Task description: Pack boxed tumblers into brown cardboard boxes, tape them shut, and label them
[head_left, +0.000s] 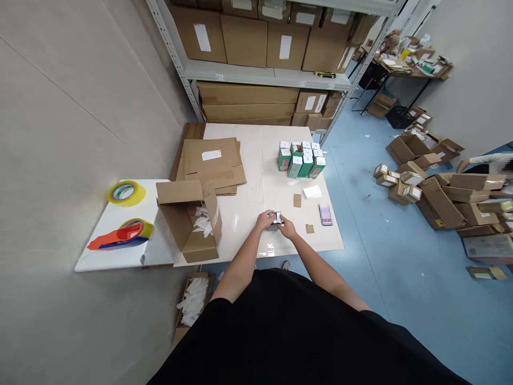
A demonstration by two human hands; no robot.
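Observation:
Near the front edge of the white table (pixel 244 230), my left hand (pixel 265 220) and my right hand (pixel 287 228) close on opposite sides of a small dark box (pixel 272 227) with a white top. The fingers cover part of it, so its exact kind does not show. Beyond my right hand lie two small brown cardboard pieces (pixel 297 200), a white slip of paper (pixel 312 192) and a purple stack (pixel 325 215). Several green-and-white boxes (pixel 306 164) stand grouped at the table's far right.
An open cardboard box (pixel 188 230) holding white packing paper stands left of my hands, with flattened cardboard (pixel 212 155) behind it. Yellow tape (pixel 126 193) and an orange tape dispenser (pixel 116 235) lie farther left. A loaded shelf (pixel 256 72) rises behind. Another person's arm (pixel 467 163) shows at right.

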